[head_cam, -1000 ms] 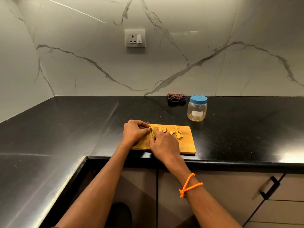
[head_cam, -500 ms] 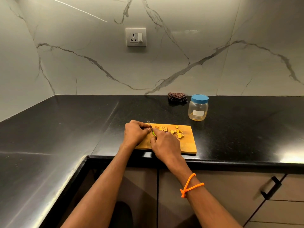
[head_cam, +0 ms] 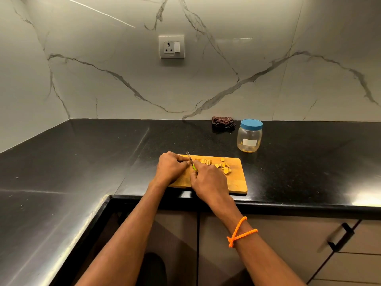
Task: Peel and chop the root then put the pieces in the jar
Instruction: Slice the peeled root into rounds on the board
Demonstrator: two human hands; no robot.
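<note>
root [head_cam: 189, 161]: on the wooden cutting board [head_cam: 237, 182], mostly hidden under the curled fingers of left hand [head_cam: 171, 167]; long axis cannot be told. right hand [head_cam: 209, 180] wraps the green-handled knife [head_cam: 190, 159], blade pointing away. cut pieces [head_cam: 223, 167] just right of blade. lidded jar [head_cam: 249, 135] well behind.

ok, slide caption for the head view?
Right hand slices root with knife on cutting board; left hand steadies it; lidded jar waits.
</note>
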